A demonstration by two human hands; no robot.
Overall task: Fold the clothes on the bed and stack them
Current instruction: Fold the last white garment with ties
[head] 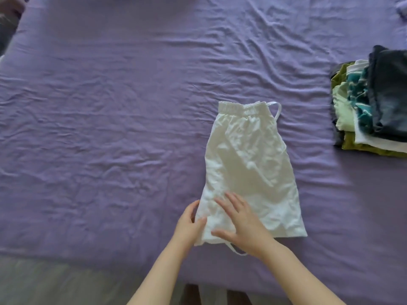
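A white pair of shorts lies folded lengthwise on the purple bed sheet, its elastic waistband at the far end and a drawstring loop showing at each end. My left hand grips the near left corner of the shorts, thumb on top and fingers along the edge. My right hand rests flat on the near part of the fabric with fingers spread. A stack of folded clothes sits at the right side of the bed, dark blue on top with teal, pale green, white and olive pieces below.
The bed's near edge runs across the bottom of the view, with grey floor below it. Dark, blurred objects sit at the far left corner.
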